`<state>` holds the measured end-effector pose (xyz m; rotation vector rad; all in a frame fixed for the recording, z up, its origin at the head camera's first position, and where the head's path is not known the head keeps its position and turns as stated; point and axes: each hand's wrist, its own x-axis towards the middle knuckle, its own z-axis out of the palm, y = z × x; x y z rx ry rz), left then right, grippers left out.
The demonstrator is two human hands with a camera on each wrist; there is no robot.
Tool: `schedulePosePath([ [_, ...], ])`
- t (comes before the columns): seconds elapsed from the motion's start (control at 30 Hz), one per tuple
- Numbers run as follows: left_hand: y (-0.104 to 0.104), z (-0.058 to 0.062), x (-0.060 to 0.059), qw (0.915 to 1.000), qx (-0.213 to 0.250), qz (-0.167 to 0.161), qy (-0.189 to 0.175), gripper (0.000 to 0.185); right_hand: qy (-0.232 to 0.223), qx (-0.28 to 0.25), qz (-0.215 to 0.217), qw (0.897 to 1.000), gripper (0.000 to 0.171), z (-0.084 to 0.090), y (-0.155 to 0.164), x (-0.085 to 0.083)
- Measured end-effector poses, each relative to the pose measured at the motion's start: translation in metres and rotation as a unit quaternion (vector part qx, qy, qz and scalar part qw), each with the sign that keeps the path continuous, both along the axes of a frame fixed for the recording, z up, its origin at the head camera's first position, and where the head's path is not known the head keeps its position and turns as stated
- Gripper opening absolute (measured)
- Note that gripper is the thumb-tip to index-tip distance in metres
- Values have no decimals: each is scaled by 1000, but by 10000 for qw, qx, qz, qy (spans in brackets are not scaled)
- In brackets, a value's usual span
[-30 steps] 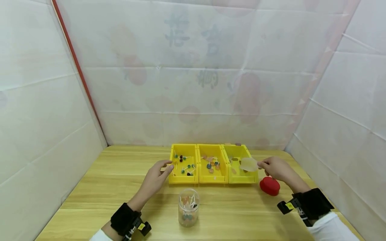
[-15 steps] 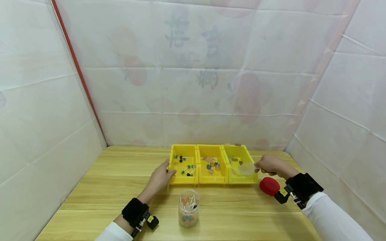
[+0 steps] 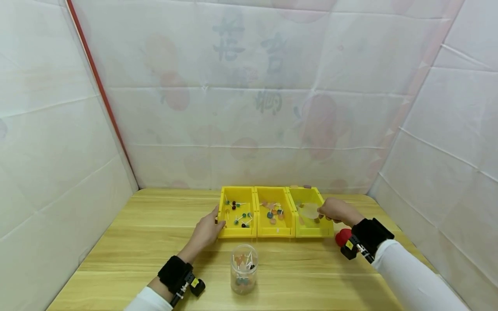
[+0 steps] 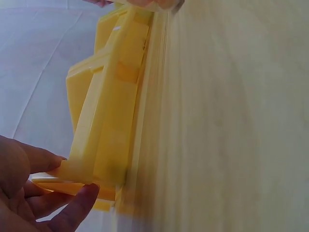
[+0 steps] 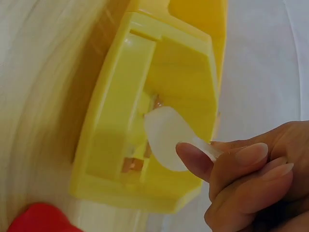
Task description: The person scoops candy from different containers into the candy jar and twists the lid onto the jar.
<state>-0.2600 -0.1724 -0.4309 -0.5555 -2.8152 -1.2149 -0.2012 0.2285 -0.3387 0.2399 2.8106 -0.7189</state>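
Note:
In the head view my left hand holds the outer side of the left yellow bin. The left wrist view shows its thumb and fingers pinching the bin's edge. My right hand pinches the thin handle of a translucent white spoon. The spoon's bowl hangs over the right yellow bin, where a few brownish pieces lie. Small lollipop-like sticks with dark and green heads are in the left bin; the middle bin has orange, pink and blue ones.
A clear jar with several similar sticks in it stands in front of the bins. A red lid-like object sits right of the bins, partly hidden by the right wrist camera. White cloth walls enclose the wooden table.
My left hand has come in to grip the left bin's side. My right hand has moved left with the spoon, deeper over the right bin, and its wrist now partly covers the red object.

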Motion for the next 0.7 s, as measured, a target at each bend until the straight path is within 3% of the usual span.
schedulePosePath([
  [0.4, 1, 1, 1, 10000, -50, 44, 10, 64, 28, -1174, -123, 9930, 38, -3, 2, -6],
  [0.47, 0, 1, 1, 10000, -45, 23, 31, 64, 149, -991, -81, 9949, 37, -5, 1, -5],
  [0.57, -1, 1, 1, 10000, -59, -3, 63, 65, 375, -307, 210, 9986, 34, -10, -4, 0],
  [0.7, -2, 2, 1, 10000, -64, -14, 32, 65, 717, 437, 605, 9946, 30, -18, -17, 7],
])
